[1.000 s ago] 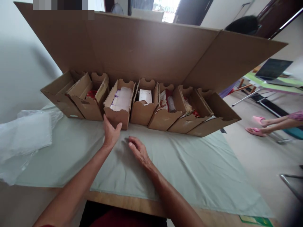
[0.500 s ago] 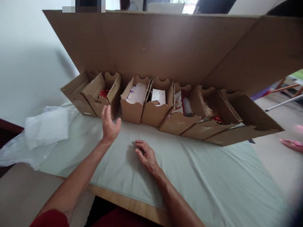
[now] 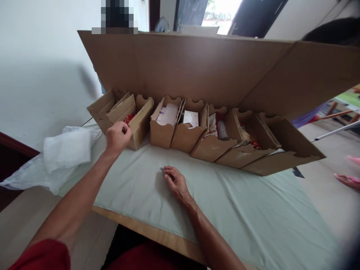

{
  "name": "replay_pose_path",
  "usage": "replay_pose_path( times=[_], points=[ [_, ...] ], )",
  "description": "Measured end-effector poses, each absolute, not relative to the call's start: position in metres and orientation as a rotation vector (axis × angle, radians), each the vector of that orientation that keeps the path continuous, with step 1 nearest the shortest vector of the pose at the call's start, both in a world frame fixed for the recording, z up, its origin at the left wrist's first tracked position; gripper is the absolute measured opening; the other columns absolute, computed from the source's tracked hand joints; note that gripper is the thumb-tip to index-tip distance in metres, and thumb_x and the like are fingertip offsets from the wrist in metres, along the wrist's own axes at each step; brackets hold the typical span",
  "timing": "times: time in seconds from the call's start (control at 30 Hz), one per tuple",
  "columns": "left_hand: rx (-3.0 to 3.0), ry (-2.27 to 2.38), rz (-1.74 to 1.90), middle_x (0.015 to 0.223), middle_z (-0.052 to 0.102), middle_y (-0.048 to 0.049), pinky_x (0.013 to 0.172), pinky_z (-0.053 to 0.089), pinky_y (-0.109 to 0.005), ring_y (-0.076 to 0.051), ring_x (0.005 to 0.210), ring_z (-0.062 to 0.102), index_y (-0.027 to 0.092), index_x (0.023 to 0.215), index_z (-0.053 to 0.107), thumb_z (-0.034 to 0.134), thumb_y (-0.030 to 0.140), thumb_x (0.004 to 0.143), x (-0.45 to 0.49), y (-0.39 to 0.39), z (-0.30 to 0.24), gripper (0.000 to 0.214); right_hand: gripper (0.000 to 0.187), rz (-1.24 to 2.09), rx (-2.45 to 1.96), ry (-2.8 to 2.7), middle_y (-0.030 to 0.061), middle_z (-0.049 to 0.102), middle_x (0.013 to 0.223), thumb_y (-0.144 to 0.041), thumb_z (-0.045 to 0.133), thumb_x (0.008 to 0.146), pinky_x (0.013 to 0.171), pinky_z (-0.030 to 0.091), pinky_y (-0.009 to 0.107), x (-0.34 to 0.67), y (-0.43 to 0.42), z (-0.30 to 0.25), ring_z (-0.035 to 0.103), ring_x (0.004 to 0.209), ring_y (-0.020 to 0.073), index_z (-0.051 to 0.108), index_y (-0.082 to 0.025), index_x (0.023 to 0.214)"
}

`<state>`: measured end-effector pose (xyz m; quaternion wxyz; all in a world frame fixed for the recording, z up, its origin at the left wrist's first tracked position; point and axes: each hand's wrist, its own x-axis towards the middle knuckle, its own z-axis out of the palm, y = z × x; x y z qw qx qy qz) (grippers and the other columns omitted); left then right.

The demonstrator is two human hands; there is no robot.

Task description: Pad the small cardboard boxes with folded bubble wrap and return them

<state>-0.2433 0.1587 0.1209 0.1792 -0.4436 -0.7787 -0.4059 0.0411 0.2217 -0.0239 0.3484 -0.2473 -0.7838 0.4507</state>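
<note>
My left hand (image 3: 118, 138) is closed, fingers curled against the thumb, at the front of a cardboard bin (image 3: 143, 125) with red packets (image 3: 129, 119) inside. What it holds, if anything, is hidden. My right hand (image 3: 176, 183) lies on the pale green cloth (image 3: 225, 202), its fingers loosely bent, thumb apart, nothing in it. In front of it stand a bin (image 3: 161, 134) with white and purple packs (image 3: 168, 113) and a bin (image 3: 184, 139) with a white box (image 3: 191, 118).
Further right, several open cardboard bins (image 3: 213, 149) hold packets. A tall cardboard panel (image 3: 182, 67) rises behind the row. A clear plastic bag (image 3: 66, 150) lies at the table's left end. Behind the panel a person's head (image 3: 116, 17) shows, blurred out. A person's foot (image 3: 348, 180) is on the floor at right.
My left hand has moved left to the front of the bin with red packets, and its fingers have closed. My right hand stays on the cloth. The view has tilted up slightly.
</note>
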Motion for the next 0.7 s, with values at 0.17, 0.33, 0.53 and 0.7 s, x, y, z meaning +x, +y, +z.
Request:
replay_pose_path(
  times=[0.17, 0.33, 0.53, 0.7],
  points=[
    [-1.289, -2.067, -1.226, 0.073, 0.066, 0.0009, 0.066, 0.055, -0.034, -0.017, 0.064, 0.061, 0.025, 0.071, 0.056, 0.061, 0.034, 0.082, -0.220, 0.035, 0.109, 0.016, 0.026, 1.300, -0.730, -1.939, 0.0099, 0.077, 0.109, -0.043, 0.060, 0.089, 0.093, 0.056, 0.041, 0.042, 0.224, -0.019, 0.071, 0.102, 0.0245, 0.076, -0.022, 0.093],
    [-0.925, -2.022, -1.653, 0.139, 0.060, 0.0025, 0.077, 0.061, -0.050, -0.029, 0.104, 0.069, 0.046, 0.127, 0.056, 0.074, 0.039, 0.076, -0.202, -0.053, 0.075, 0.055, 0.048, 1.356, -0.793, -1.954, 0.0151, 0.074, 0.116, -0.048, 0.065, 0.086, 0.082, 0.059, 0.043, 0.031, 0.229, -0.005, 0.071, 0.098, 0.0274, 0.071, -0.017, 0.123],
    [-0.873, -2.309, -2.077, 0.157, 0.043, -0.0147, 0.099, 0.059, -0.055, -0.039, 0.138, 0.053, 0.031, 0.148, 0.041, 0.076, 0.050, 0.075, -0.187, -0.044, 0.036, 0.083, 0.097, 1.438, -0.662, -2.082, 0.0178, 0.044, 0.160, -0.052, 0.085, 0.068, 0.103, 0.052, 0.050, -0.041, 0.236, 0.031, 0.045, 0.145, 0.0354, 0.046, -0.021, 0.152],
    [-0.871, -2.413, -2.054, 0.129, 0.065, -0.0113, 0.102, 0.058, -0.057, -0.035, 0.123, 0.064, 0.028, 0.136, 0.054, 0.076, 0.047, 0.077, -0.186, -0.020, 0.031, 0.067, 0.085, 1.523, -0.524, -2.052, 0.0139, 0.058, 0.149, -0.054, 0.077, 0.076, 0.104, 0.053, 0.044, -0.072, 0.220, 0.047, 0.056, 0.134, 0.0299, 0.049, -0.018, 0.148]
  ],
)
